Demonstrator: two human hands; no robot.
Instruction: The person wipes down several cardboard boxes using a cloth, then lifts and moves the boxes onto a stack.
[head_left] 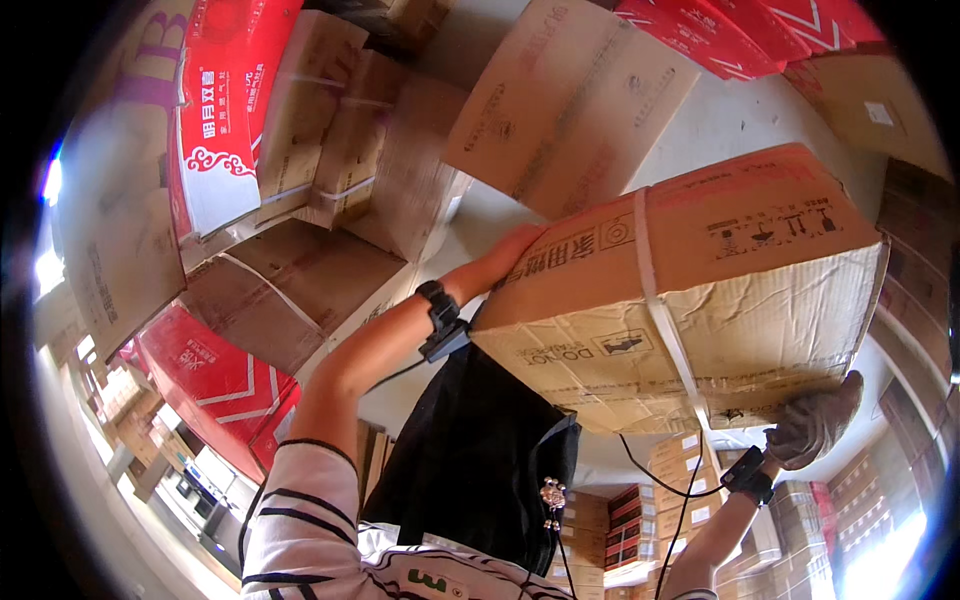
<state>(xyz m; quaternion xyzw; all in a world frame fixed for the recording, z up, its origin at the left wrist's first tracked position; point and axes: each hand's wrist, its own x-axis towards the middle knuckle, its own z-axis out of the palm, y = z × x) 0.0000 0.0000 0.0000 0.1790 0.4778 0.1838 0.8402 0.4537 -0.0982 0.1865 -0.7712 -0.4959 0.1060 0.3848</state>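
Observation:
A large brown cardboard box (590,310), bound with a white strap, is tilted in front of my body. My left hand (522,243) is against its far left side, and the fingers are hidden behind the carton. Under the near right corner, my right hand (815,424) in a grey work glove grips the lower edge. Each wrist carries a dark strapped device with a cable. The box's far side and any contact beneath it cannot be seen.
Another brown carton (570,105) lies just beyond the box. Strapped cartons (300,275) and a red box (215,385) stand to the left. More red boxes (720,35) sit at the far right. Stacked cartons (680,470) line the area behind my right arm.

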